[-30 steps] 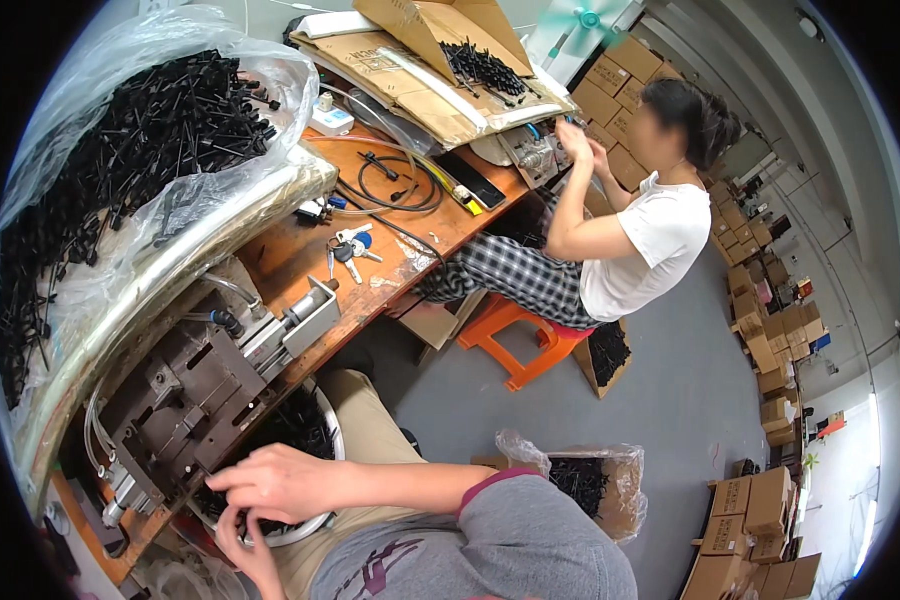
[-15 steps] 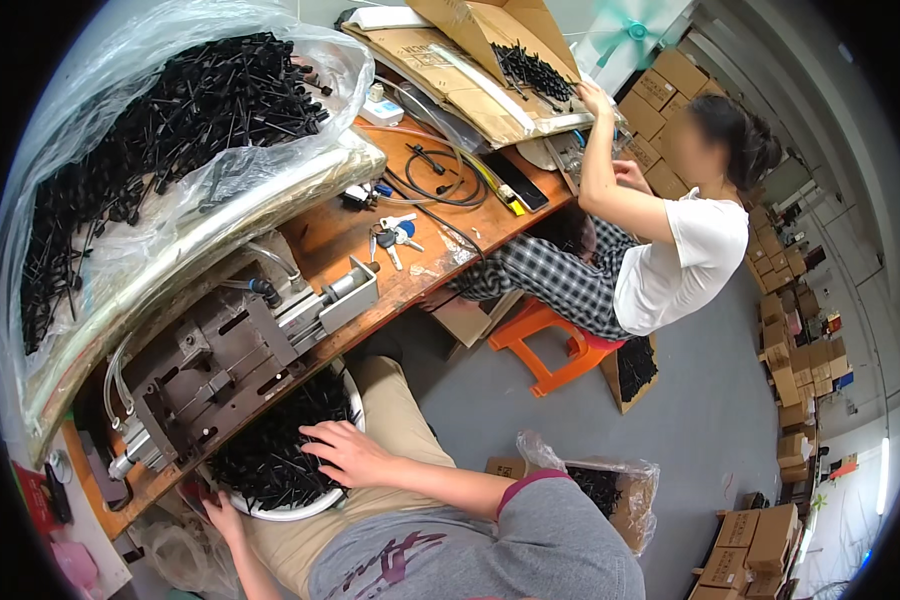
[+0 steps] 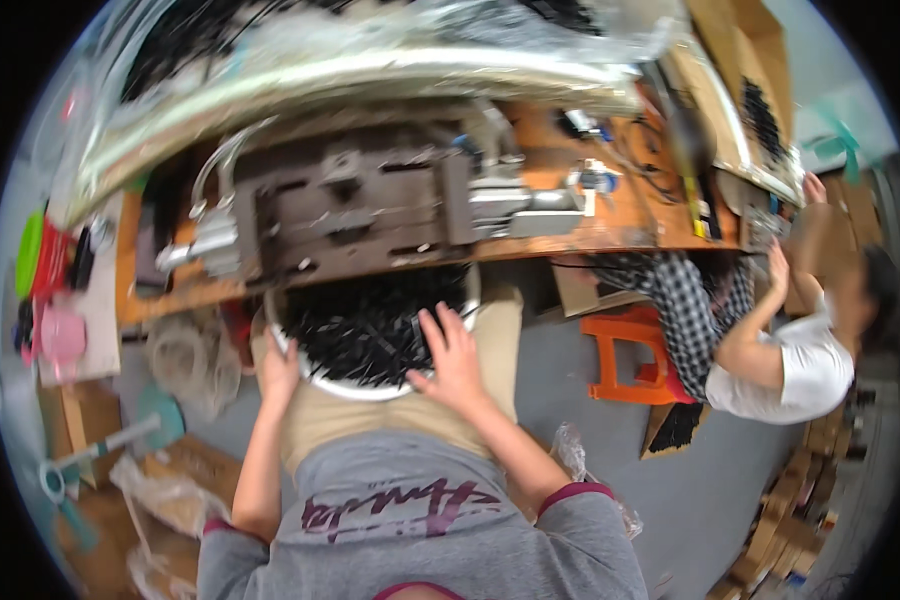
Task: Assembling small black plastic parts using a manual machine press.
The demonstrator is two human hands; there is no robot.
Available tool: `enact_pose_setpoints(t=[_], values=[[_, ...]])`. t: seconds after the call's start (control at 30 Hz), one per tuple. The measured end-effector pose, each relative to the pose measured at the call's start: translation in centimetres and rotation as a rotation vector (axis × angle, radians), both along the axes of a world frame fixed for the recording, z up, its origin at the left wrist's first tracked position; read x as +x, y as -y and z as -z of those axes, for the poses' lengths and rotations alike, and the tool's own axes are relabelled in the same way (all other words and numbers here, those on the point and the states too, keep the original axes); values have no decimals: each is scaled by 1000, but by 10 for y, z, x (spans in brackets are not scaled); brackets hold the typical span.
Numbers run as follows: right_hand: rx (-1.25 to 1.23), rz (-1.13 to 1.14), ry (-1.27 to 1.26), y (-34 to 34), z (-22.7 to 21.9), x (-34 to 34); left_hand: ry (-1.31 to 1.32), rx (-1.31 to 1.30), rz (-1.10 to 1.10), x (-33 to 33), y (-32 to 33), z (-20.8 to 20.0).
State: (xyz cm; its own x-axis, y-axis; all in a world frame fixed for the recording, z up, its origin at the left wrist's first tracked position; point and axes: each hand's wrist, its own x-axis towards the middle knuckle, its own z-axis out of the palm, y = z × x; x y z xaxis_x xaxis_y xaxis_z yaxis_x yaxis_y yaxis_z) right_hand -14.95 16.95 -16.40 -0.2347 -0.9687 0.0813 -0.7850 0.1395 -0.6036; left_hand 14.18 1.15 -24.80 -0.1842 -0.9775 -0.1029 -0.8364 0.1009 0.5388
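A round white basin point(image 3: 368, 391) full of small black plastic parts point(image 3: 355, 325) rests on my lap, partly under the table edge. My left hand point(image 3: 280, 370) is at the basin's left rim, thumb on the near side and fingers closed around its edge; the fingertips are partly hidden. Over the right side of the basin, my right hand point(image 3: 454, 362) has its fingers spread, touching the black parts near the rim. I cannot make out any single part held in it. The picture is somewhat blurred.
Just above the basin, a dark metal fixture point(image 3: 355, 215) with cylinders sits on the wooden table point(image 3: 610, 237). Behind it lies a plastic-wrapped heap of black parts point(image 3: 185, 45). At right, a co-worker point(image 3: 785, 370) sits by an orange stool point(image 3: 625, 350). A teal fan point(image 3: 155, 420) stands lower left.
The view has swung left, so the basin and fixture now appear central. My right hand has shifted toward the basin's near right side. My left hand stays at the left rim.
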Motion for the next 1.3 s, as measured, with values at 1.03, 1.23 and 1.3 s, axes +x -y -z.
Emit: enact_pose_setpoints(t=[1.03,1.23,1.3], values=[[50,-90,-15,44,-29,-2,-124,-206,3,-12,-21,-36],[-115,-90,-49,16,-34,-13,-222,-197,249,-32,-50,-94],[-148,-38,-47,6,-31,-8,-258,-102,434,-41,-62,-106]])
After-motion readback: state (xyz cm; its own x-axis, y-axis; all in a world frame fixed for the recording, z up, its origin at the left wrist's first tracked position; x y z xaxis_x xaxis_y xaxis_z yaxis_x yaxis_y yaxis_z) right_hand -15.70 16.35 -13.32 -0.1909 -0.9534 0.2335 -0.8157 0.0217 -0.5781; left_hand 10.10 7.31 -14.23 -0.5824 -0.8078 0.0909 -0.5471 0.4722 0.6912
